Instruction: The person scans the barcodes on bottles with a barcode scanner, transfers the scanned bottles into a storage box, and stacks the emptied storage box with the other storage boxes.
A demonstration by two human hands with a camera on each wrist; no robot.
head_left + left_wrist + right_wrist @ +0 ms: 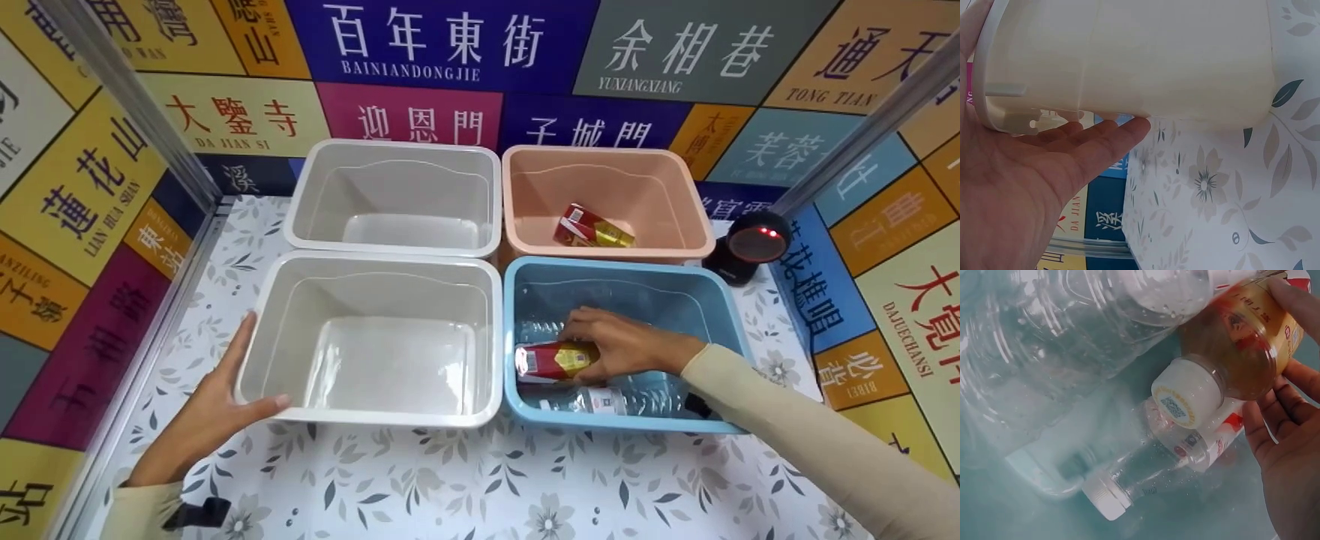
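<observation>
My right hand [619, 341] reaches into the blue bin [630, 426] and grips a drink bottle [551, 361] with a red-and-yellow label. Amber liquid and a white cap [1188, 394] with a printed code show on it in the right wrist view. Thumb and fingers stand on opposite sides of it. Clear bottles lie around it, one with a pale label [606, 401] on the near side and another white-capped bottle [1148, 464] beyond. My left hand [214, 397] touches the left side of the near white bin [367, 416], thumb at its rim, fingers extended along the outer wall.
A second pale bin [394, 251] stands behind the near white one. The orange bin [607, 154] at the back right holds a red-and-yellow package [592, 227]. A black device with red lights [754, 244] stands right of the bins. Sign-covered panels [439, 45] enclose the flowered table [450, 480].
</observation>
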